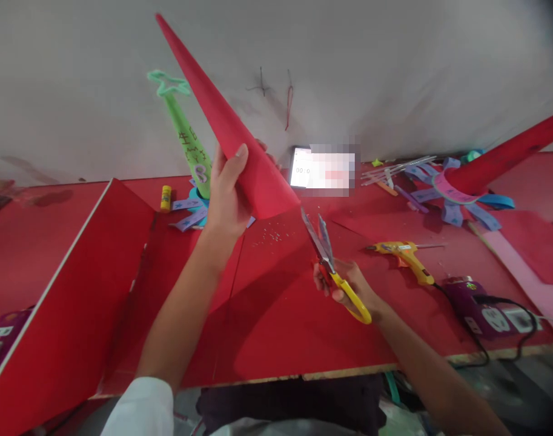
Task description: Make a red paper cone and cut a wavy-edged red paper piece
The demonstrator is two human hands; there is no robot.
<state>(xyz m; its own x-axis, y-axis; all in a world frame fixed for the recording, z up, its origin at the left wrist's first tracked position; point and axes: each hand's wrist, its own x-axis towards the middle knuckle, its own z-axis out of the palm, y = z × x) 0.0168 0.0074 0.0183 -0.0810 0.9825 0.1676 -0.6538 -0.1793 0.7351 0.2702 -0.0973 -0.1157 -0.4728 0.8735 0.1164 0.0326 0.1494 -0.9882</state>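
Observation:
A red paper cone [240, 136] is gripped in my left hand [228, 194], its narrow tip tilted up to the left and its wide end down to the right. My right hand [344, 281] holds a pair of scissors [322, 249] with a yellow handle and another in red. The blades are parted and point up toward the cone's wide rim; whether they touch it I cannot tell. Behind my left hand stands a green paper cone [188, 139] with writing and a fuzzy green star shape on top, on a base of purple and blue strips.
A yellow hot glue gun [406, 254] lies to the right, near a purple box [478, 309] with a black cable. A phone [321, 168] leans at the wall. A glue stick [166, 198], a red upright panel [89, 290] and another red cone [507, 154] are around.

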